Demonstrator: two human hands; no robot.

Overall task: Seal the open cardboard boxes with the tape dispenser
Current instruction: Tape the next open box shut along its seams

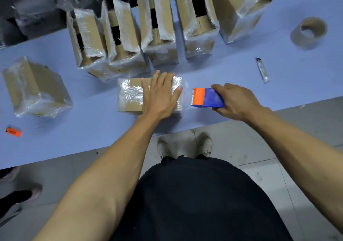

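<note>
Left hand [160, 94] lies flat, fingers straight, pressing the box [130, 95] at desk [92, 138] centre. Right hand [235, 101] has its grip closed around the dispenser [207, 98], just beside the box at 3 o'clock. Risk: tape may wrinkle or tear short if the box slides.

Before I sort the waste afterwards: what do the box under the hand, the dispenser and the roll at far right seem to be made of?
The box under the left hand looks like brown cardboard, its matte faces wrapped in glossy, wrinkled clear tape. The tape dispenser in the right hand seems moulded plastic: smooth, solid orange and blue. The tape roll looks like brown tape, or a bare cardboard core.
</note>
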